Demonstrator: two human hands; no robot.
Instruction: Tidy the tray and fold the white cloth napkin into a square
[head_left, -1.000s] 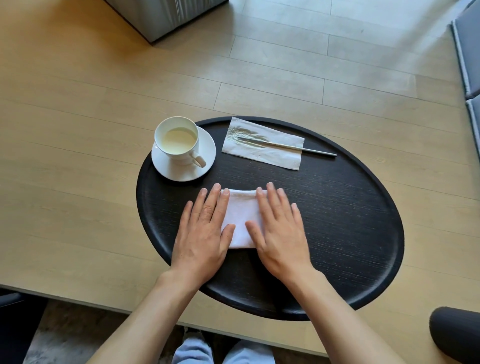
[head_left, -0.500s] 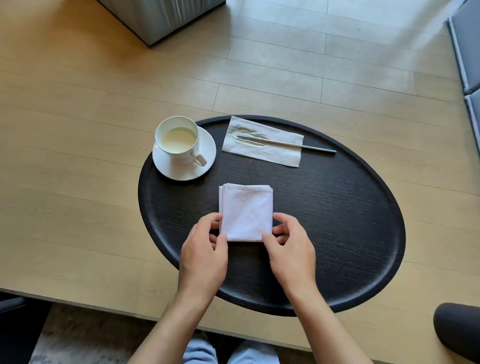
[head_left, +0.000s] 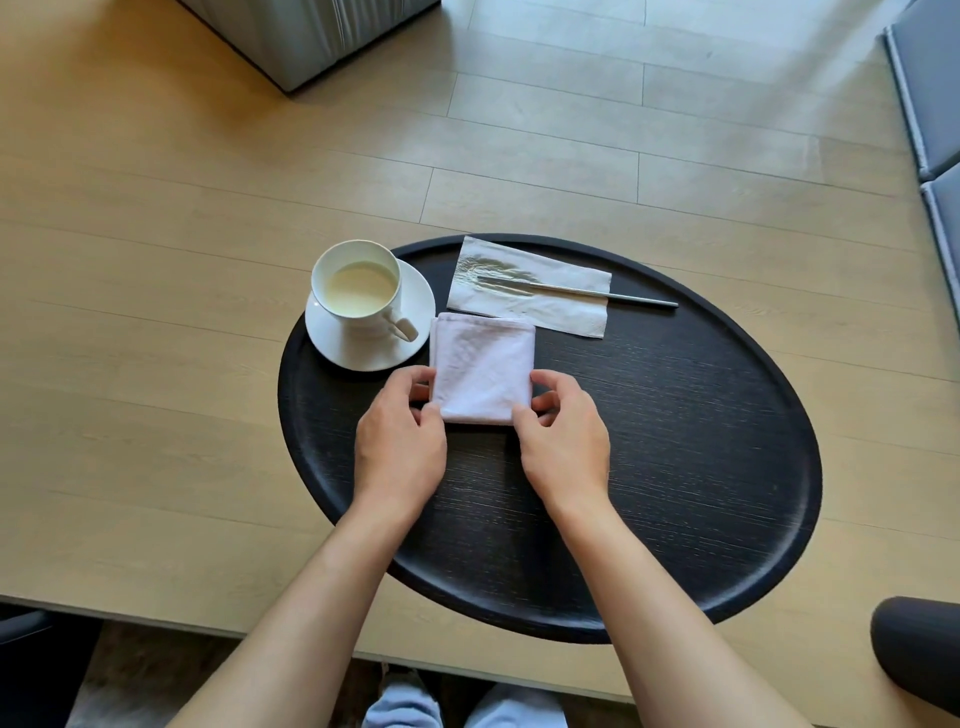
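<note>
The white cloth napkin (head_left: 483, 366), folded into a small square, lies on the black oval tray (head_left: 675, 467), just right of the saucer and below the paper napkin. My left hand (head_left: 400, 436) pinches its near left corner. My right hand (head_left: 563, 436) pinches its near right corner. A white cup (head_left: 358, 286) of pale liquid stands on a white saucer (head_left: 415, 332) at the tray's far left. A paper napkin (head_left: 550, 306) lies at the far edge with a thin metal utensil (head_left: 623, 297) resting on it.
The tray sits on a light wooden table (head_left: 156, 364). A grey box-like piece (head_left: 311, 36) stands at the top left. Grey cushions (head_left: 930, 104) line the right edge. A dark rounded object (head_left: 919, 654) is at the lower right.
My hands went from pressing flat on the napkin to pinching its near corners. The folded napkin has slid farther away, up beside the saucer and the paper napkin.
</note>
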